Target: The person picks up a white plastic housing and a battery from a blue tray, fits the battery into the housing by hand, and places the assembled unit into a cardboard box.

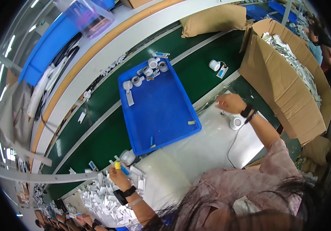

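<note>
My left hand (120, 180) is at the lower left, over the edge of a heap of white plastic parts (104, 198). Its fingers are closed, with a yellow piece (117, 165) at the fingertips and a small blue part (124, 169) beside them; whether it grips the blue part is unclear. My right hand (231, 103) is raised above the work surface at the right, fingers curled; anything in them is too small to make out. Just below its wrist is a round white device (236, 122). Between the hands lies a blue tray (165, 148) with several white round units (148, 71) at its far end.
A green conveyor belt (196, 77) runs behind the tray, carrying a white unit with a blue part (214, 65). An open cardboard box (277, 88) full of white parts stands at the right. A shelf (134, 27) with a blue bin (50, 50) borders the far left.
</note>
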Available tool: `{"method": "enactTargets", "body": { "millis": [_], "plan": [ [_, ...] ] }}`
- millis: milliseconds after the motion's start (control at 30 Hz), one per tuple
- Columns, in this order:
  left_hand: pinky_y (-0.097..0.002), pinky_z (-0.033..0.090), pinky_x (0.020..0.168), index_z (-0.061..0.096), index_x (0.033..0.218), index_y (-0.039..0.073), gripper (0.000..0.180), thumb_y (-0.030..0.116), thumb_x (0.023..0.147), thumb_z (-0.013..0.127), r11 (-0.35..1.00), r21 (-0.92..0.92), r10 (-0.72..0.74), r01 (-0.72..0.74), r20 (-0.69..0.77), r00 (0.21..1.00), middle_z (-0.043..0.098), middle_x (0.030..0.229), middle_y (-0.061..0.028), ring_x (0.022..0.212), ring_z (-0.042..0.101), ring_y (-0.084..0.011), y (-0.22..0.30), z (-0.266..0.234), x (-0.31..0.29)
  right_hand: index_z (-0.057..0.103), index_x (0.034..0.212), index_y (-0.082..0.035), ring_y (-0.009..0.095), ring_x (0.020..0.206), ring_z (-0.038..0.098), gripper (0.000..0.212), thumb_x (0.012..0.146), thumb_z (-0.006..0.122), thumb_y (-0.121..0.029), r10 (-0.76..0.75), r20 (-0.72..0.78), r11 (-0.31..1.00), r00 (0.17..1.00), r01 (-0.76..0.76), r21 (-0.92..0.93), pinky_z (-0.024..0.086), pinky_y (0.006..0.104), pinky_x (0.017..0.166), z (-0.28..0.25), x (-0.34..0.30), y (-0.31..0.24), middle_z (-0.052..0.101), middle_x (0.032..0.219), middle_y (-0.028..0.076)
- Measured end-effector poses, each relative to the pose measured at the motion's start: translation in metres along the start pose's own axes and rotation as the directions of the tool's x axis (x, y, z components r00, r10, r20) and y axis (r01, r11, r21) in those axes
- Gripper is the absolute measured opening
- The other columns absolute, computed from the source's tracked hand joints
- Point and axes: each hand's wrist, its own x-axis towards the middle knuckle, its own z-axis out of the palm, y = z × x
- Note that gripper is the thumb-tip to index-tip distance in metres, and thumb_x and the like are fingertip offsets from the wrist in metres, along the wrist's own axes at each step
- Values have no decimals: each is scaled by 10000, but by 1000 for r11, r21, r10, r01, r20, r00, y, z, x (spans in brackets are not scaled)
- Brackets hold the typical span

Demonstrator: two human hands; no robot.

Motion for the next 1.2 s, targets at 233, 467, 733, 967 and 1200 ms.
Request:
{"method": "enactTargets", "body": {
  "millis": [233, 467, 733, 967, 1200],
  "plan": [
    [-252, 494, 556, 587, 990, -20, 131, 86, 916, 569, 980, 172, -55, 95, -223, 973, 651, 813, -62, 646, 598, -114, -70, 10, 130, 650, 899, -118, 329, 895, 635, 139, 792, 572, -74, 225, -375, 947, 899, -293, -134, 515, 412, 751, 24, 99, 175, 633, 976, 100],
    [-311, 505, 739, 490, 1219, -26, 379, 82, 875, 607, 992, 119, -1, 26, -206, 979, 552, 1098, -131, 919, 593, -221, -164, -10, 182, 620, 933, -176, 223, 969, 573, 156, 800, 571, -113, -70, -135, 695, 988, -49, -717, 464, 378, 783, 50, 160, 240, 566, 1009, 20],
    [-381, 431, 948, 422, 1316, -14, 489, 14, 850, 567, 856, 513, 127, -63, -90, 988, 452, 1246, -180, 1111, 502, -288, -150, 11, 117, 626, 710, -164, 199, 771, 617, 56, 744, 585, -182, -145, -36, 634, 989, 65, -771, 458, 352, 710, 33, 177, 255, 571, 770, 19],
    [-240, 541, 692, 547, 1201, 34, 298, 27, 905, 514, 990, 76, -120, 119, 1, 993, 565, 1168, -63, 977, 580, -142, -92, 48, 32, 695, 747, -126, 249, 817, 612, 148, 696, 746, -255, -272, -221, 901, 937, 167, -401, 490, 383, 701, -5, 141, 163, 581, 783, 70],
    [-304, 494, 866, 585, 1173, 66, 370, -64, 834, 515, 893, 223, 249, -391, 479, 842, 479, 1336, -109, 1159, 520, -210, -14, 106, -67, 558, 847, -32, 74, 603, 558, 300, 973, 540, -304, 68, 110, 756, 992, -123, 643, 418, 230, 577, -19, 63, 53, 609, 674, 25]
  ]
}}
